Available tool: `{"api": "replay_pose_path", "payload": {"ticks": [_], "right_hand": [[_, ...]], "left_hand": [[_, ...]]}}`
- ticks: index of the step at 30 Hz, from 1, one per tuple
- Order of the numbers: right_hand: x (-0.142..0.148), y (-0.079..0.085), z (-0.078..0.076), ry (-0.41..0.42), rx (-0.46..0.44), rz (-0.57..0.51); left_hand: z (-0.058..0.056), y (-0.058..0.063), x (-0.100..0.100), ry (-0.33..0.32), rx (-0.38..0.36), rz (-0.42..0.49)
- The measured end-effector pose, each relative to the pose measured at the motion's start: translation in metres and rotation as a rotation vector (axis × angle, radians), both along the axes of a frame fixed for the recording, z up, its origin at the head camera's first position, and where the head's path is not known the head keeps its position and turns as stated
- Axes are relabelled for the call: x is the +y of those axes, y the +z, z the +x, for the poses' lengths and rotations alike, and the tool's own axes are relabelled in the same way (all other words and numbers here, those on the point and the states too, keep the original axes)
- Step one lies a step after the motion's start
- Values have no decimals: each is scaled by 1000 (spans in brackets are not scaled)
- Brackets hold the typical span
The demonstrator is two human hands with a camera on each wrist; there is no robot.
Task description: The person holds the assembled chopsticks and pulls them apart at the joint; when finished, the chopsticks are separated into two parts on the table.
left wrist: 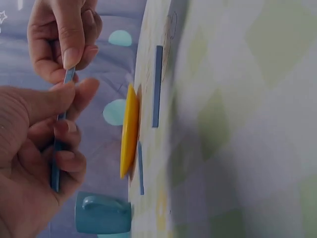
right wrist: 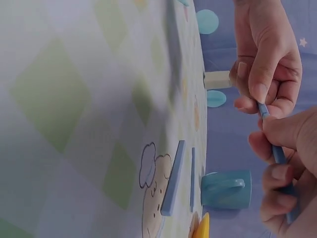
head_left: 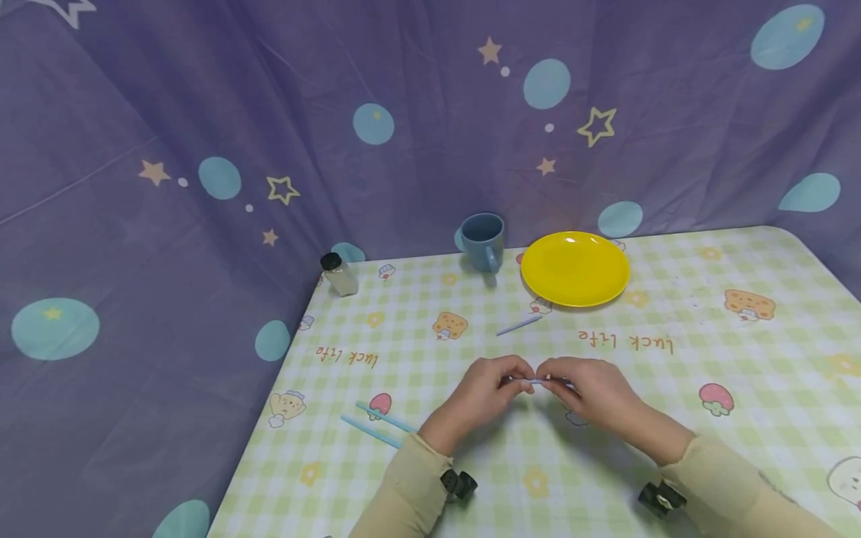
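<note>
Both hands pinch a slim blue stick [head_left: 534, 382] between thumb and fingers, held end to end just above the table. The left hand [head_left: 489, 390] grips its left part, the right hand [head_left: 595, 390] its right part. Fingers of each hand also curl round the stick [right wrist: 280, 157]; a thin seam or band shows between the fingertips. Two short blue sticks lie on the table: one stick [left wrist: 157, 87] is near the hands, mostly hidden by the right hand in the head view, and another stick [head_left: 519, 325] lies farther back.
Two long light-blue sticks [head_left: 371, 431] lie left of the left forearm, which partly covers them. At the back stand a blue mug [head_left: 483, 243], a yellow plate [head_left: 575, 269] and a black-capped shaker [head_left: 340, 275]. A purple curtain hangs behind the checked tablecloth.
</note>
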State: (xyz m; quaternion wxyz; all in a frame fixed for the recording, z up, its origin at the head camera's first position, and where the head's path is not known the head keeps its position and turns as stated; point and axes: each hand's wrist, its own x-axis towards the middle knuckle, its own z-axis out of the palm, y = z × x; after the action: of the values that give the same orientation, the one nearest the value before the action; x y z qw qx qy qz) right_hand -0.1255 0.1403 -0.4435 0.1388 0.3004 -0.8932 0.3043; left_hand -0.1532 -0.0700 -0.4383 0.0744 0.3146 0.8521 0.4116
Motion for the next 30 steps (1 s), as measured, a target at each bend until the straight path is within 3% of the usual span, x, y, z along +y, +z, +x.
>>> {"api": "replay_pose_path", "payload": {"ticks": [5,8,11,16,24,30], "right_hand": [[2,1,-1,30,-49,-10],[5,1,-2,71,-98,-55],[7,0,-3,94,-134,-97],[6,3,-3,62,-149,-97],[5,11,-2,49,-196,-87],[14,14,-3,14,-211,-124]], "left_hand": [[0,1,1,-29,151,-96],[2,1,2,-46,196,-100],[2,-1,1,-65,169,-30],[1,-4,0,-75,102,83],[-2,-5,-3,-90,36,103],[-5,-4,-13,-24,-18,128]]}}
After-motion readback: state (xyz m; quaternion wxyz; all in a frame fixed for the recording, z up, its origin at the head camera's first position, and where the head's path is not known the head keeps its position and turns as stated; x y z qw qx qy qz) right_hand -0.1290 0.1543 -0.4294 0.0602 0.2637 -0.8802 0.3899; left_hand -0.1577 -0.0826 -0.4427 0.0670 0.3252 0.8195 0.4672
